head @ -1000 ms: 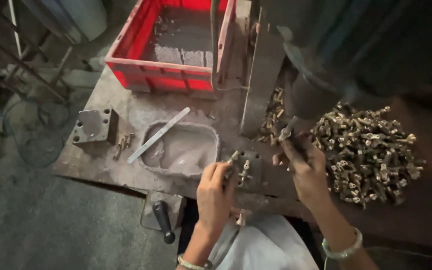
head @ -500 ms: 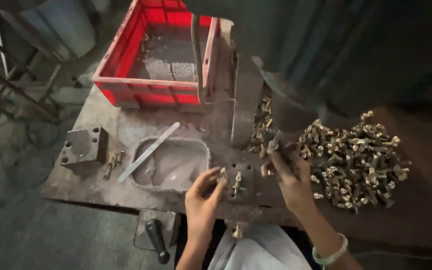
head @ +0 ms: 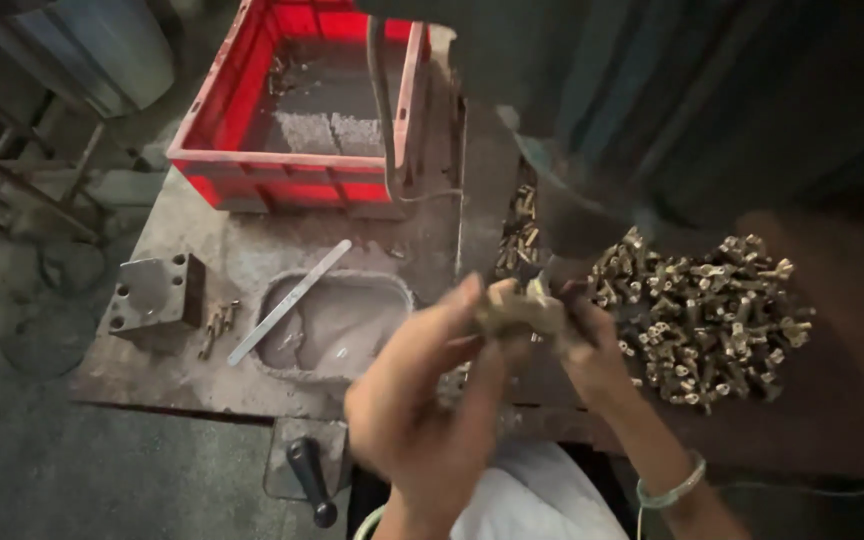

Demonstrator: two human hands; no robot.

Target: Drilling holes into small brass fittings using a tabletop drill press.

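Head view: both hands, left [head: 422, 400] and right [head: 592, 345], pinch one small brass fitting [head: 517, 312] above the worktop [head: 202, 250]; a loose grip could drop it among the heaped fittings [head: 702, 310].

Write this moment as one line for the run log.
left hand: holds small brass fitting | right hand: touches same fitting | heap of brass fittings: right | red plastic crate: behind

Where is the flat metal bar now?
The flat metal bar lies slanted across the left rim of the tray, left of the hands, between the metal block and the red crate.
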